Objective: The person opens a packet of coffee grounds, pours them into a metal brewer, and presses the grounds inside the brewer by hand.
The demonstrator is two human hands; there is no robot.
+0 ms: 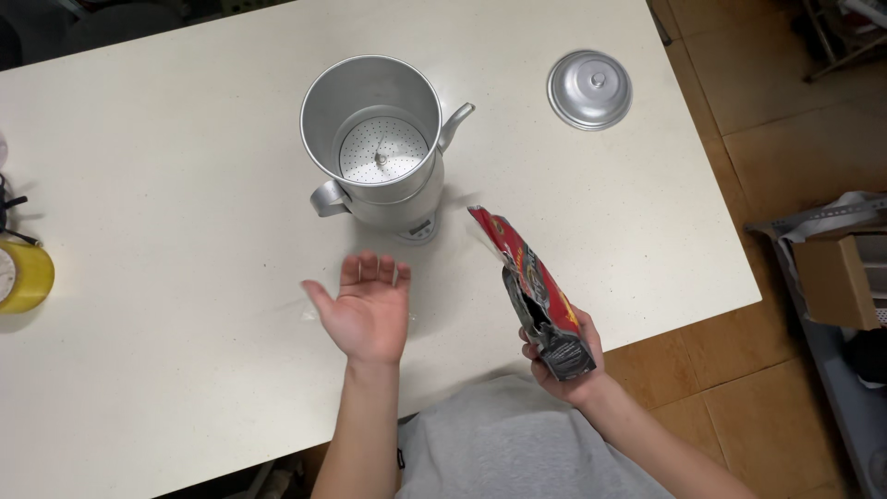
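Head view: perforated basket [382, 150] inside pot [370, 102]

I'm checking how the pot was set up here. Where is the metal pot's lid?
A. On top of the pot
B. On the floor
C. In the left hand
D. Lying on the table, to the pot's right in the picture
D: the round metal lid lies on the white table, apart from the open pot, whose perforated basket shows inside.
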